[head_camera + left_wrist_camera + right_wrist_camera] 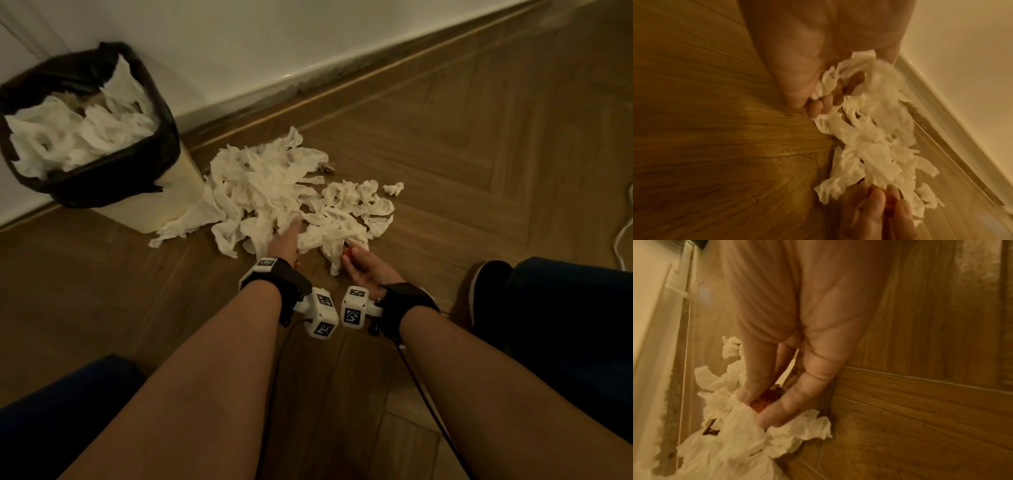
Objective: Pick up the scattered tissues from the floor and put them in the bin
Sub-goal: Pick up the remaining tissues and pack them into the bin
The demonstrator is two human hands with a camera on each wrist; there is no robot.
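Observation:
A heap of crumpled white tissues (274, 185) lies on the wooden floor beside the bin (178, 195), a cream bin with a black liner, heaped with tissues (78, 133). My left hand (286, 236) is dug into the heap's near side. In the left wrist view its curled fingers (826, 99) grip a bunch of tissue (830, 78). My right hand (352, 255) is at the heap's near edge. Its thumb and fingers (777, 410) pinch a tissue (740, 418), and something small and red-orange (762, 400) shows between them. One small wad (394, 188) lies apart at the right.
The white wall and skirting board (308, 78) run close behind the heap and the bin. A white cable (621, 236) lies on the floor at the far right. A dark shoe (486, 284) and blue-clad legs (565, 315) flank my arms.

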